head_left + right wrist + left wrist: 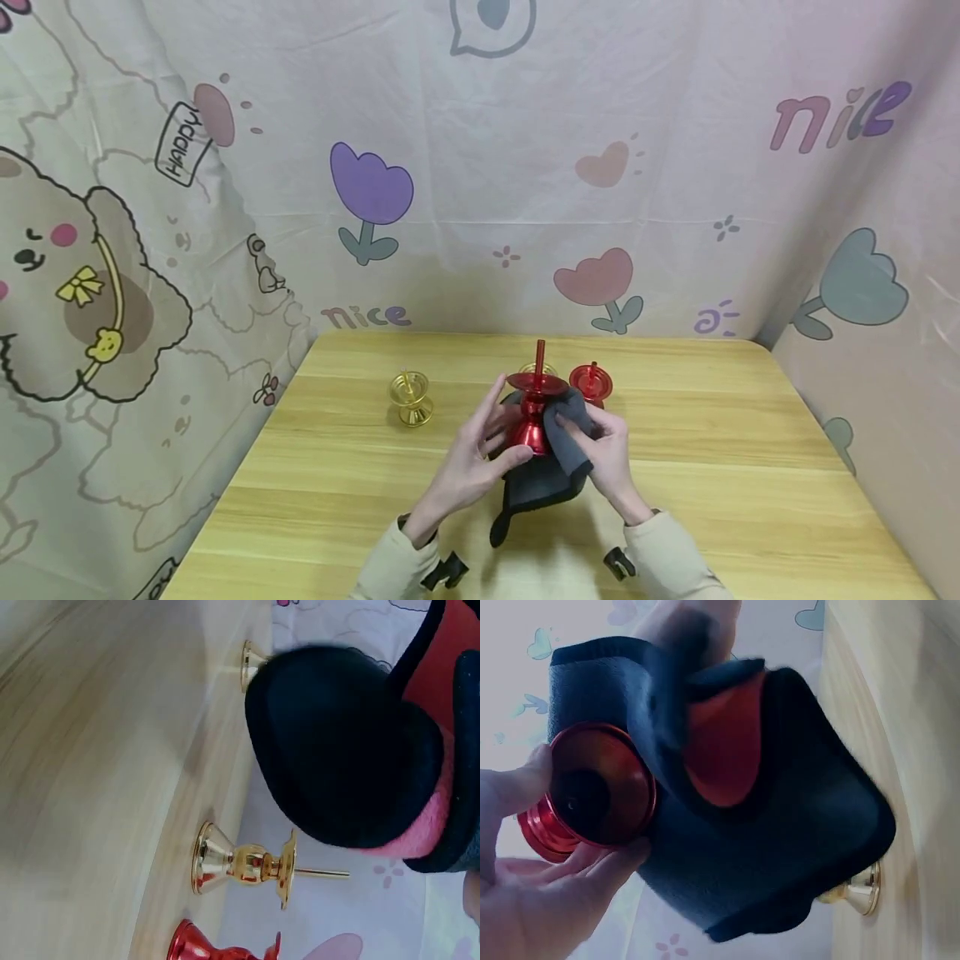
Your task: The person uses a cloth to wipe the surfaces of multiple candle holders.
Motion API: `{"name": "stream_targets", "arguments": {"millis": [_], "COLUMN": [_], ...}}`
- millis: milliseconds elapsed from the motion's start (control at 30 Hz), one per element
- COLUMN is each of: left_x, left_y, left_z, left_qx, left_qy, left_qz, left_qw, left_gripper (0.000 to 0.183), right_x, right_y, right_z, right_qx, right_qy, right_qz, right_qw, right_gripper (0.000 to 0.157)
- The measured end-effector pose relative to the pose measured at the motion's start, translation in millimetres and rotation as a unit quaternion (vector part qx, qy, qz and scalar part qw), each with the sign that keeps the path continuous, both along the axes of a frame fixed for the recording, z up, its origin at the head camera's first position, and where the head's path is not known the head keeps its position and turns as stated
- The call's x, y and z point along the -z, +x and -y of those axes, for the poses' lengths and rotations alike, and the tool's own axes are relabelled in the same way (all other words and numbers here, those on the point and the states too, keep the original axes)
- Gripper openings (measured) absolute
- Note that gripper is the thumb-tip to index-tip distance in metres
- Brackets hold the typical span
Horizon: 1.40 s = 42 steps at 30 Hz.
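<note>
Above the table, my left hand (474,467) holds a shiny red candlestick (529,437) with a wide dish and an upright spike. Its hollow underside (622,784) faces the left wrist camera, with thumb and fingers around the base. My right hand (611,454) pinches a dark grey cloth (542,485) against the candlestick's right side. The cloth hangs beneath and behind it, ending in a black loop. In the left wrist view, a red underside shows where the cloth (772,847) folds over. That cloth (337,742) hides the held candlestick from the right wrist camera.
A gold candlestick (412,402) stands left on the wooden table (337,492). Behind the held one is another gold candlestick (251,864), mostly covered in the head view, with a second red candlestick (591,383) beside it. A printed curtain (480,167) hangs behind and at both sides.
</note>
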State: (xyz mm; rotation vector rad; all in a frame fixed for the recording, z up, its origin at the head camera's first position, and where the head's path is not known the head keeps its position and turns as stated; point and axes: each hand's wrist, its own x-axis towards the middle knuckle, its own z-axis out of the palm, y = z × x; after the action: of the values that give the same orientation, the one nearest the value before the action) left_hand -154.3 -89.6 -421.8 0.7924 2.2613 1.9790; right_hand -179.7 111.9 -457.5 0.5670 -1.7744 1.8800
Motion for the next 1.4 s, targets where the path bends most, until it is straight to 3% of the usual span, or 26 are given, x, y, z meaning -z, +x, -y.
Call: {"name": "stream_targets", "arguments": {"millis": [33, 100, 167, 267, 367, 433, 500, 600, 667, 733, 800, 900, 1000, 1100, 1200, 1267, 1333, 1400], "left_x": [-0.6, -1.5, -1.6, 0.0, 1.2, 1.7, 1.2, 0.3, -0.5, -1.0, -1.2, -0.6, 0.1, 0.7, 1.2, 0.8, 0.3, -0.4], "left_y": [0.2, 0.5, 0.6, 0.3, -0.3, -0.9, -1.2, -1.6, -1.3, -0.9, -0.2, 0.2, 0.5, 0.4, -0.3, -0.4, -0.4, 0.2], "left_z": [-0.2, -1.2, -2.2, -2.5, -1.2, -0.3, 0.2, 0.1, -0.6, -1.5, -2.1, -2.2, -0.8, 0.8, 2.5, 3.3, 3.2, 2.6], "left_qx": [0.002, -0.002, -0.013, -0.034, -0.041, -0.037, -0.022, -0.001, 0.002, -0.009, -0.021, -0.036, -0.043, -0.037, -0.011, 0.008, 0.016, 0.011], "left_qy": [-0.003, -0.013, -0.015, -0.019, -0.021, -0.02, -0.017, -0.02, -0.031, -0.043, -0.044, -0.038, -0.033, -0.021, 0.003, 0.016, 0.02, 0.019], "left_qz": [0.009, 0.019, 0.021, -0.003, -0.037, -0.049, -0.045, -0.012, 0.014, 0.034, 0.043, 0.028, -0.003, -0.025, -0.021, -0.007, 0.007, 0.024], "left_qw": [1.0, 0.9997, 0.9996, 0.9992, 0.9983, 0.9979, 0.9986, 0.9997, 0.9994, 0.9985, 0.9979, 0.9983, 0.9985, 0.9988, 0.9997, 0.9998, 0.9997, 0.9995], "left_gripper": [0.097, 0.1, 0.105, 0.111, 0.111, 0.109, 0.107, 0.103, 0.103, 0.105, 0.109, 0.113, 0.113, 0.11, 0.104, 0.101, 0.099, 0.099], "right_x": [-0.1, -0.2, 0.5, 1.5, 1.6, 0.4, -1.5, -3.7, -3.3, -0.8, 2.4, 5.9, 6.1, 4.1, 1.8, 1.1, 1.4, 2.5], "right_y": [0.5, 0.8, 0.4, -0.9, -1.7, -1.0, 0.7, 3.5, 4.5, 3.7, 1.6, -2.5, -4.3, -3.1, -0.6, 0.9, 1.5, 0.8], "right_z": [0.0, 1.1, 3.6, 6.4, 7.3, 6.8, 5.6, 3.8, 3.1, 3.0, 3.6, 4.8, 5.6, 4.9, 2.5, 0.6, -1.5, -3.3], "right_qx": [0.0, 0.008, 0.014, 0.027, 0.031, 0.026, 0.019, 0.015, 0.017, 0.021, 0.022, 0.027, 0.031, 0.025, 0.004, -0.008, -0.018, -0.03], "right_qy": [-0.006, 0.004, 0.02, 0.05, 0.058, 0.052, 0.037, 0.012, 0.006, 0.022, 0.045, 0.072, 0.079, 0.068, 0.04, 0.024, 0.026, 0.04], "right_qz": [0.012, -0.008, -0.066, -0.168, -0.214, -0.191, -0.131, -0.031, -0.006, -0.033, -0.094, -0.192, -0.229, -0.184, -0.082, -0.028, -0.011, -0.034], "right_qw": [1.0, 1.0, 0.998, 0.984, 0.975, 0.98, 0.991, 0.999, 1.0, 0.999, 0.994, 0.978, 0.97, 0.98, 0.996, 0.999, 0.999, 0.998], "right_gripper": [0.036, 0.034, 0.033, 0.032, 0.028, 0.025, 0.024, 0.026, 0.029, 0.031, 0.032, 0.03, 0.025, 0.022, 0.028, 0.03, 0.028, 0.026]}}
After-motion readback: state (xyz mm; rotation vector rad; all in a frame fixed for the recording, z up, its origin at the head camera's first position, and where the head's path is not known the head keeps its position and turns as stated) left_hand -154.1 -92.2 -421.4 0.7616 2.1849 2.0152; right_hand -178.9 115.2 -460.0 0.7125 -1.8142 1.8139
